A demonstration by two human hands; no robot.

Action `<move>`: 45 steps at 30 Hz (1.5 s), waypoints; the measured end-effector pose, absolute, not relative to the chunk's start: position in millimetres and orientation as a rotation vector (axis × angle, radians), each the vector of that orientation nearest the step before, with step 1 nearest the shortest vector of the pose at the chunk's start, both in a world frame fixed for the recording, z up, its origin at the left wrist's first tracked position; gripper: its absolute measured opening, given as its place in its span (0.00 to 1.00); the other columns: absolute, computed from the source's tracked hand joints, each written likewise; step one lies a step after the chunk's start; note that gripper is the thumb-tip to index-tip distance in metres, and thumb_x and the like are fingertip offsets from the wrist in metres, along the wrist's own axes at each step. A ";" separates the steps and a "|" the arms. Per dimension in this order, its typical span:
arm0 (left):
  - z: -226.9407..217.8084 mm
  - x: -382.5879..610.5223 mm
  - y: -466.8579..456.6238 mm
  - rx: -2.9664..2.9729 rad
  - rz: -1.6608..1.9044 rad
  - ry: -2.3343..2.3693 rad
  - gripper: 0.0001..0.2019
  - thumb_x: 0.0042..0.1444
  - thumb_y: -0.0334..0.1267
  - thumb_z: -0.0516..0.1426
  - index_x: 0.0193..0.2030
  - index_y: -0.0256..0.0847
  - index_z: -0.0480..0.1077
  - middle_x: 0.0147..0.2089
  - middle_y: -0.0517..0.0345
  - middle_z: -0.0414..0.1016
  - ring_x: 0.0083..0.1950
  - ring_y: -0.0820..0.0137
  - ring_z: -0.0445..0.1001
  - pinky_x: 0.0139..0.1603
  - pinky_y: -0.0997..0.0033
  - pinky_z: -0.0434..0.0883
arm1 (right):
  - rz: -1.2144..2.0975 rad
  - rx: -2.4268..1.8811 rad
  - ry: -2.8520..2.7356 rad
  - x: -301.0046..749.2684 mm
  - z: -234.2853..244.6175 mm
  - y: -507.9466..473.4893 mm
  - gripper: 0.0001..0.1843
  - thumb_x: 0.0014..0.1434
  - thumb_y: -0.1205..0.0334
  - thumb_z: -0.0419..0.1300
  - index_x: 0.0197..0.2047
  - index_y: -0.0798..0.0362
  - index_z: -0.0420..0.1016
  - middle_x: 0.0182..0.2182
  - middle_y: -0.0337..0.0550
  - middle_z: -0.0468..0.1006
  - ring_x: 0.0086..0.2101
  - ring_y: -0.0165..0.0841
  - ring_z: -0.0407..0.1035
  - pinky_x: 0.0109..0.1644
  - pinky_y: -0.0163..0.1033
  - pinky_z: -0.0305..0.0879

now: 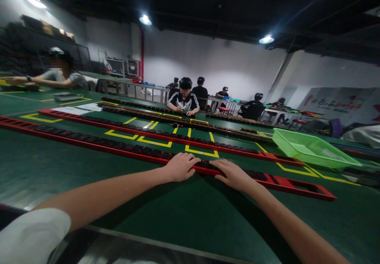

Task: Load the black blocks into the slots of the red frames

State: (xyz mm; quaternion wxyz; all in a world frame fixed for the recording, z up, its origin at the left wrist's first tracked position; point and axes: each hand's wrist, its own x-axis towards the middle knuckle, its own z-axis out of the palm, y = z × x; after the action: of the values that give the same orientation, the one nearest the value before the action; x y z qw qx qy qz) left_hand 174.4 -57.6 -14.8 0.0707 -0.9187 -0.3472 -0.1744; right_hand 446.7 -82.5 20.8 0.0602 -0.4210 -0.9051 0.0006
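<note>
A long red rail (279, 183) filled with small black parts runs across the green table (184, 216) from far left to right. Both my hands rest on it near the middle. My left hand (180, 166) lies with fingers curled over the rail's near edge. My right hand (233, 173) lies flat on the rail, fingers stretched toward the left hand. The rail's right end shows empty slots. Neither hand visibly holds a loose part.
A second red rail (166, 136) and darker rails (184, 121) lie farther back, over yellow floor-style markings. A green plastic basket (311, 149) sits at the right. Several people sit at work beyond, one opposite (184, 99), another at far left (59, 74).
</note>
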 end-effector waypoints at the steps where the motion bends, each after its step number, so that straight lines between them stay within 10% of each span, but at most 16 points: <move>1: -15.1 174.5 -57.4 -2.758 -0.529 -1.046 0.23 0.65 0.44 0.51 0.65 0.45 0.60 0.58 0.50 0.70 0.55 0.59 0.71 0.55 0.58 0.67 | -0.007 -1.260 -2.747 445.6 19.9 -82.1 0.31 0.65 0.56 0.56 0.70 0.46 0.58 0.62 0.50 0.67 0.58 0.45 0.64 0.64 0.53 0.59; 45: -17.4 173.2 -55.1 -2.757 -0.531 -1.010 0.23 0.65 0.44 0.50 0.66 0.46 0.60 0.57 0.50 0.71 0.54 0.59 0.71 0.53 0.58 0.67 | -0.076 -1.309 -2.798 435.0 20.4 -81.1 0.32 0.67 0.61 0.53 0.72 0.42 0.52 0.57 0.51 0.69 0.53 0.45 0.66 0.57 0.52 0.64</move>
State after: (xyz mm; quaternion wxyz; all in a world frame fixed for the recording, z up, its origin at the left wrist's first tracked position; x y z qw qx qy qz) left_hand 173.2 -55.1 -17.4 0.0787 -0.9211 -0.3374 -0.1775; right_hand 435.0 -81.1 20.4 0.0260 -0.4234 -0.9052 -0.0246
